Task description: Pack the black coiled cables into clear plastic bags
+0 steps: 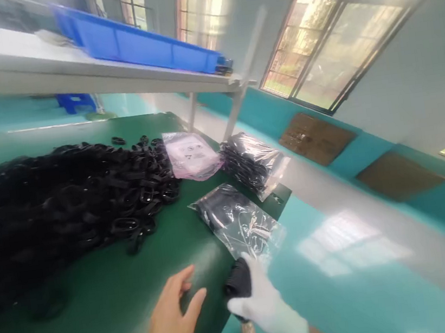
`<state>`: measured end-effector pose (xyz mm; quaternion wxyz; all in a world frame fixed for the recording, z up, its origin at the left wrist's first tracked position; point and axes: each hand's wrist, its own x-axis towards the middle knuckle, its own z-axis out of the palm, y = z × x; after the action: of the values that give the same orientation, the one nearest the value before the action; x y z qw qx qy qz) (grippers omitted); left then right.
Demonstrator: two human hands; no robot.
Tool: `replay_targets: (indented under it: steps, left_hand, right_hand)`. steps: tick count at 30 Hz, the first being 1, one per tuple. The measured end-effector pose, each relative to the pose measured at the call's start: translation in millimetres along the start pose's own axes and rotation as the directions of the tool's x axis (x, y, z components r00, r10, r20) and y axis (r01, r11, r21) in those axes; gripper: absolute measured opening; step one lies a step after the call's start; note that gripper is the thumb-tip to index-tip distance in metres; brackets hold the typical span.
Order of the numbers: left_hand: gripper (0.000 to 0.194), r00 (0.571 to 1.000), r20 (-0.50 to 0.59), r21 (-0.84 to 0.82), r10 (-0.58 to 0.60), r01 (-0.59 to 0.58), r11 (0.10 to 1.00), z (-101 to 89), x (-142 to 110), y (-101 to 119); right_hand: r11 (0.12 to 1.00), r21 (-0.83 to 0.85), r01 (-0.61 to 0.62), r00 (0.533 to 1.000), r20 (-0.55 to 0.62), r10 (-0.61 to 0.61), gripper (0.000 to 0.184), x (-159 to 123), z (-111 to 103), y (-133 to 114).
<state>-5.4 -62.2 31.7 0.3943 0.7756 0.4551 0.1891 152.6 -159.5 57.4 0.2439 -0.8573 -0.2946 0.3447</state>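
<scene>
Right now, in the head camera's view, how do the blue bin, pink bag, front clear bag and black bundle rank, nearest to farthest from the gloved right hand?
1. Black bundle: held in the right hand.
2. Front clear bag: just beyond the hand.
3. Pink bag: farther forward, to the left, on the green table.
4. Blue bin: farthest, up on the shelf.

My glove (264,298) looks like matt cloth against the ribbed bundle (238,281). The bags (235,216) are glossy, crinkled plastic; the bin (141,45), smooth plastic; the table (189,242) gleams softly; the floor (386,287) shines.
</scene>
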Motion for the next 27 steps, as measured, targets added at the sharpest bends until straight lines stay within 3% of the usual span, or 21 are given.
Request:
replay_targets:
  steps: [2,4,6,8,10,12,17,22,27]
  left_hand:
    - [0.036,0.992,-0.015,0.073,0.123,-0.122,0.990,43.8,11,41]
    - [0.047,0.951,0.051,0.219,0.304,-0.308,0.926,97.2,19,74]
    - [0.058,0.921,0.115,0.382,0.373,-0.387,0.839,144.2,27,92]
    - [0.043,0.919,0.111,0.515,0.378,-0.379,0.769,173.0,33,97]
    - [0.024,0.923,0.059,0.593,0.381,-0.339,0.730,182.0,37,96]
    - [0.019,0.917,-0.004,0.626,0.398,-0.308,0.717,178.6,37,95]
    - [0.017,0.883,-0.179,0.638,0.433,-0.231,0.734,169.3,31,105]
    - [0.017,0.830,-0.333,0.580,0.448,-0.194,0.791,175.2,32,104]
    - [0.015,0.781,-0.364,0.565,0.507,-0.248,0.787,181.5,31,95]
  right_hand:
    - [0.997,0.021,-0.071,0.993,-0.095,0.073,0.089,-6,-43,50]
    - [0.987,0.016,-0.158,0.976,-0.147,0.159,0.088,-3,-73,100]
    - [0.990,-0.016,-0.142,0.982,-0.128,0.139,0.087,8,-90,139]
    - [0.993,-0.107,-0.058,0.995,-0.081,0.050,0.089,24,-96,159]
    - [0.971,-0.228,0.078,0.996,-0.023,-0.086,0.094,41,-97,160]
    - [0.914,-0.329,0.238,0.971,0.062,-0.231,0.098,55,-98,146]
    - [0.753,-0.378,0.539,0.842,0.268,-0.468,0.096,86,-108,100]
    - [0.705,-0.412,0.578,0.816,0.261,-0.516,0.091,120,-104,74]
    - [0.754,-0.476,0.453,0.881,0.112,-0.459,0.093,159,-79,63]
